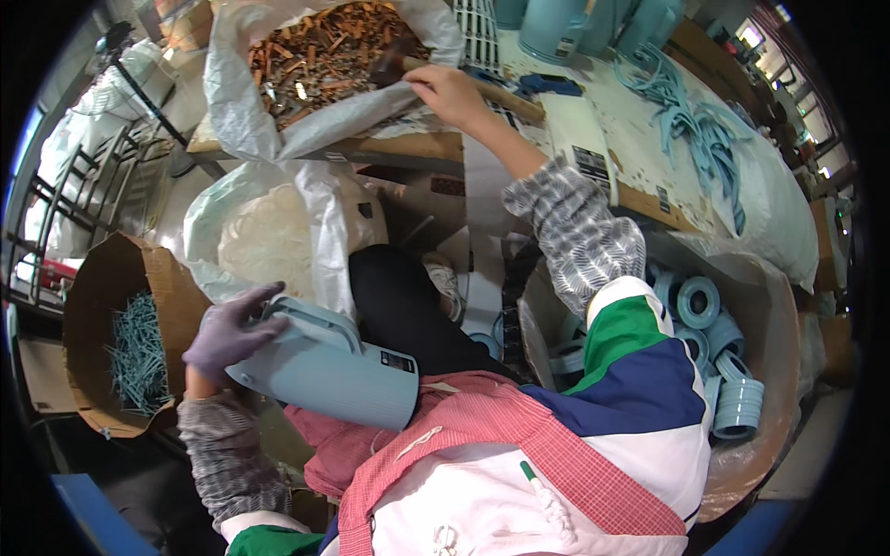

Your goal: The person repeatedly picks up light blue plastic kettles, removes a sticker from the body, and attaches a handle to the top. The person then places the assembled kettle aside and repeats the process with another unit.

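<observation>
My left hand (236,335), in a purple glove, is closed round one end of a light blue plastic jug (343,385). The jug lies tilted across my lap with its handle facing away from me. My bare right hand (451,93) reaches out over the table's edge. Its fingers are wrapped round the wooden handle of a hammer (510,100), near the dark head. That head rests over the rim of a white sack (343,128) full of reddish-brown scraps. A dark blue tool (552,85) lies just right of the hammer handle.
More blue jugs (553,32) stand at the table's back, with curled blue strips (700,139) to their right. At my right, a plastic-lined container (779,371) holds blue rings (700,301). A cardboard box (83,306) of thin blue offcuts stands left, beside another white sack (209,208).
</observation>
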A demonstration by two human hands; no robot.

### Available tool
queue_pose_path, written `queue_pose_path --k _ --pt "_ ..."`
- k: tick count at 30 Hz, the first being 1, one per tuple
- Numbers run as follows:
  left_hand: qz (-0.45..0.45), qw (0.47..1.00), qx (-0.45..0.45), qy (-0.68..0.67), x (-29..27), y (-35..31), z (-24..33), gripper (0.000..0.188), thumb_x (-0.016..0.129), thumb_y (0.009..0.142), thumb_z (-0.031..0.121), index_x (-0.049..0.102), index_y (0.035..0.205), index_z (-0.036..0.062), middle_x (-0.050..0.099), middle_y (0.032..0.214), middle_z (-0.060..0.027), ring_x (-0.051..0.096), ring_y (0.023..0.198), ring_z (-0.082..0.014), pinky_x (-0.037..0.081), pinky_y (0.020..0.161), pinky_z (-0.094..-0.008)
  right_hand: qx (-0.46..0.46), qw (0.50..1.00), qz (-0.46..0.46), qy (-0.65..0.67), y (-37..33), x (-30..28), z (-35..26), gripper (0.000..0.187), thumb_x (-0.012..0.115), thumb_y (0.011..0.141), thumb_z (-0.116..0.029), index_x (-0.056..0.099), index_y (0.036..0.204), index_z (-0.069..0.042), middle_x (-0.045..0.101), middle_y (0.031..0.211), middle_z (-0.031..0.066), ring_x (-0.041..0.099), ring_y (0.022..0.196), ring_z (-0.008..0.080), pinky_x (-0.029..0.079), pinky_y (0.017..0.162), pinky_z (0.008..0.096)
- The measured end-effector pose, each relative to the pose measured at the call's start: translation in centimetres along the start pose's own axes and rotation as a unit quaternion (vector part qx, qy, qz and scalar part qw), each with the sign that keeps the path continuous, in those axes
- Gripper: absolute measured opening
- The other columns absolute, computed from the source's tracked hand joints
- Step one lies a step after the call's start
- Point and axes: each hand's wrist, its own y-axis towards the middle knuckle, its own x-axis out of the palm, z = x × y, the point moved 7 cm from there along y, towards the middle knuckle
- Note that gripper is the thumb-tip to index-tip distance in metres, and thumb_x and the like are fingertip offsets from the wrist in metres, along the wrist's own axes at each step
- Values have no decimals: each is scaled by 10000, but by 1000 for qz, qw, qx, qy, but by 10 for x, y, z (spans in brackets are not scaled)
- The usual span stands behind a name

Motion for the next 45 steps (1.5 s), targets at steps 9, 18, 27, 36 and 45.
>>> queue_pose_path --k 9,18,27,36,45 --pt "231 959 32 163 -31 -61 -26 244 763 582 201 660 782 108 622 763 -66 611 733 -255 487 662 -348 46 960 -163 -222 87 135 -3 192 647 767 -212 655 927 -106 647 911 76 585 930 290 489 790 395" --pt "155 967 -196 -40 65 -74 -58 287 685 722 310 653 872 67 636 756 -155 630 713 -300 478 657 -373 41 998 -46 3 83 87 -39 229 643 785 -273 650 909 -81 655 804 72 621 732 234 485 660 340" --pt "345 925 133 85 74 -61 23 536 750 654 186 553 1133 48 583 1080 -118 574 896 -267 468 762 -357 0 790 -497 358 -132 91 -237 225 699 711 -147 649 887 -16 655 745 106 620 657 175 474 633 289" --pt "382 902 188 69 84 -96 13 427 728 681 122 589 1082 71 622 973 -86 602 828 -244 461 756 -322 -329 866 -316 207 -162 87 -294 150 689 725 -138 609 813 -46 596 762 52 575 722 191 495 630 317" --pt "85 854 -79 -508 124 -83 -49 450 695 785 126 533 1172 -37 610 986 -38 546 849 -65 457 767 -218 -401 867 -273 119 -176 89 -310 80 591 678 -144 583 688 -65 491 745 36 524 764 185 474 636 290"
